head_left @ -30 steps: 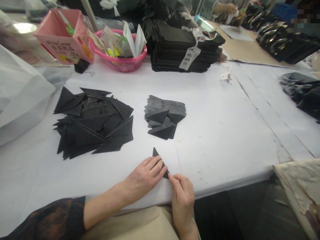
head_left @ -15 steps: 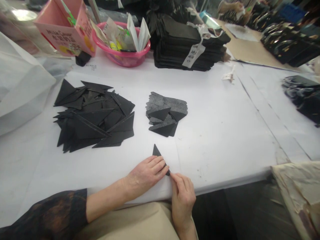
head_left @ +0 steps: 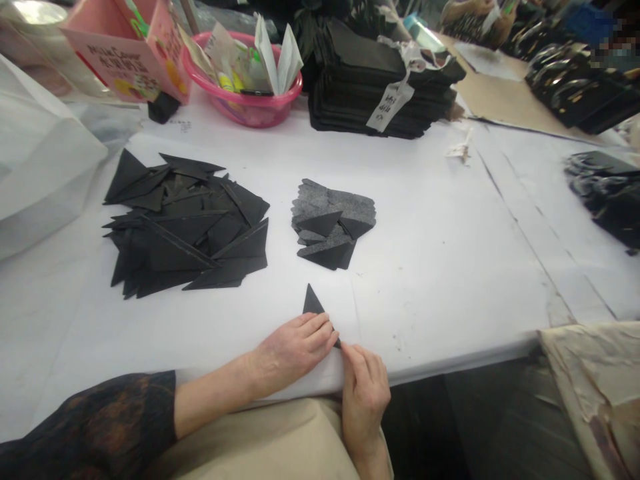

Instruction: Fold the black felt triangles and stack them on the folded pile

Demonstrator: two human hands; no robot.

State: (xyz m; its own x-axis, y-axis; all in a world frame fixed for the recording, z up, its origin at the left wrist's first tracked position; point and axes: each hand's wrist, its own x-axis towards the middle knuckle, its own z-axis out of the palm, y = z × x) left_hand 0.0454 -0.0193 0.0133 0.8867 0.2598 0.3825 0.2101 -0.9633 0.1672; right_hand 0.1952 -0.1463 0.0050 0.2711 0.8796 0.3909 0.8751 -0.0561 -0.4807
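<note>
A small black triangular piece (head_left: 313, 300) lies near the front edge of the white-covered table. My left hand (head_left: 300, 343) has its fingers pressed together over the middle of it and grips it against the surface. At its lower right tip, my right hand (head_left: 367, 380) pinches the piece between thumb and index finger. Beyond the hands sits a small pile of grey and black triangular pieces (head_left: 333, 220). To the left spreads a larger pile of black triangular pieces (head_left: 185, 233). My fingers hide much of the held piece.
At the back stand a pink box (head_left: 120, 60), a pink basin (head_left: 245, 110) with pens and papers, and a tagged stack of black pieces (head_left: 365, 87). White sheeting (head_left: 40, 160) is at left. A co-worker's hands (head_left: 480, 17) show at the far right.
The view has tilted slightly, so the table things sit a little higher in the picture. Both hands keep nearly the same hold on the black triangular piece.
</note>
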